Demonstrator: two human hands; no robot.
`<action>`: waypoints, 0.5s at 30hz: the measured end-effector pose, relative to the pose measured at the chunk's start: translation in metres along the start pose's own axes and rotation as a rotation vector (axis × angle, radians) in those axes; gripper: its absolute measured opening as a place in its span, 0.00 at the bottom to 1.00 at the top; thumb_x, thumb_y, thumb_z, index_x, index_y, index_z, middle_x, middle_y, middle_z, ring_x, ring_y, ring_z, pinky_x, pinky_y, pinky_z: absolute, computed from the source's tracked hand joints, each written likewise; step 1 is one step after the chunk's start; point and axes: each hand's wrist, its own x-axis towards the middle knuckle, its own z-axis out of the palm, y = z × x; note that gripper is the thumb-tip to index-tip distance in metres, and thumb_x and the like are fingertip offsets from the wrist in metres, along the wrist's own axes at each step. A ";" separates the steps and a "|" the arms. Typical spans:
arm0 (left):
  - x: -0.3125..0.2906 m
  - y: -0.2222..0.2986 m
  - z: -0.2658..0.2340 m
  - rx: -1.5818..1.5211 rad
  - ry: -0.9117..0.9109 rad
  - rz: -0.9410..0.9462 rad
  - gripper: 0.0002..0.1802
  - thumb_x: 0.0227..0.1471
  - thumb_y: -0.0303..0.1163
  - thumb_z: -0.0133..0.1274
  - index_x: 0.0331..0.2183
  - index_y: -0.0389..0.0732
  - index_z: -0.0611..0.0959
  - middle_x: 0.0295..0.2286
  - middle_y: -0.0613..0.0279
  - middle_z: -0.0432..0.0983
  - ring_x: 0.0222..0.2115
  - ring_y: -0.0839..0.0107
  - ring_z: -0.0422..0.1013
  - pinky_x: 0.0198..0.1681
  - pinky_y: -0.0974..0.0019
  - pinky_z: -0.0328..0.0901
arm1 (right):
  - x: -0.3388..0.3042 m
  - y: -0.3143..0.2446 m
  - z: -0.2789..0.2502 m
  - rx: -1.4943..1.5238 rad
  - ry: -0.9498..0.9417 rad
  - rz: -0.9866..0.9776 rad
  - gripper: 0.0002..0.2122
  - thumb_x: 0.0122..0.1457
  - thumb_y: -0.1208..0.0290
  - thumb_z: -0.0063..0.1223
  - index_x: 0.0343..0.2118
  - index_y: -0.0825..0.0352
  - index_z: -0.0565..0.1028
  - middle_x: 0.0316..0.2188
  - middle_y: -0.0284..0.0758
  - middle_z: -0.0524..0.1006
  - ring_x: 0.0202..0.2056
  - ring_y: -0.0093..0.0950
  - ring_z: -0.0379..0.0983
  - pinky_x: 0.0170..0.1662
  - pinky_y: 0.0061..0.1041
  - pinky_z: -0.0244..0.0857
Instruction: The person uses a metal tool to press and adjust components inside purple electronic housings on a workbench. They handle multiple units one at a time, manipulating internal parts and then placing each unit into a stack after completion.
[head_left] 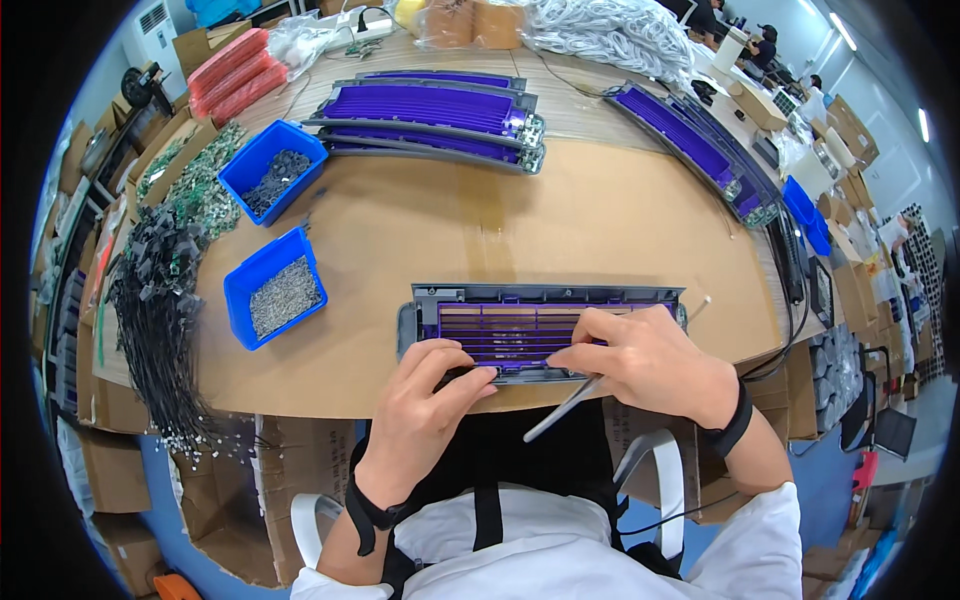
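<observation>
A long grey housing with a purple slatted grille (500,320) lies crosswise on the cardboard table cover in front of me. My left hand (425,395) is closed at its near edge, thumb and index finger gripping the rim left of the middle. Bent over the right part of the grille, my right hand (645,360) has its fingertips pressed close to the near rim. A slim grey tool (560,410) is held in that hand and sticks out below the palm toward me. Any small part under the fingertips is hidden.
Two blue bins (236,285) of small metal and dark parts stand left, beside bundled black cables (155,300). More purple-grilled housings (420,110) are stacked at the back, others (690,140) at right. A small white stick (700,306) lies right of the work.
</observation>
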 end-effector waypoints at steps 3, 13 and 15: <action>0.001 -0.004 -0.002 0.001 -0.012 0.020 0.14 0.36 0.22 0.67 0.32 0.40 0.85 0.30 0.60 0.75 0.37 0.59 0.72 0.37 0.60 0.70 | -0.004 0.008 -0.013 0.024 -0.046 -0.040 0.17 0.41 0.81 0.61 0.37 0.58 0.83 0.28 0.31 0.73 0.28 0.30 0.75 0.27 0.29 0.67; 0.003 -0.022 -0.019 0.049 -0.092 -0.007 0.20 0.34 0.12 0.60 0.31 0.44 0.88 0.34 0.59 0.75 0.51 0.53 0.69 0.43 0.57 0.71 | 0.010 -0.002 -0.012 0.029 -0.096 -0.022 0.13 0.49 0.80 0.58 0.39 0.60 0.81 0.30 0.36 0.74 0.27 0.32 0.76 0.27 0.29 0.68; 0.006 -0.026 -0.024 0.108 -0.060 0.036 0.20 0.34 0.12 0.60 0.32 0.44 0.88 0.34 0.59 0.75 0.51 0.52 0.69 0.45 0.56 0.70 | 0.015 -0.001 -0.008 0.039 -0.080 -0.036 0.13 0.49 0.79 0.57 0.39 0.60 0.80 0.31 0.37 0.74 0.26 0.33 0.76 0.27 0.30 0.68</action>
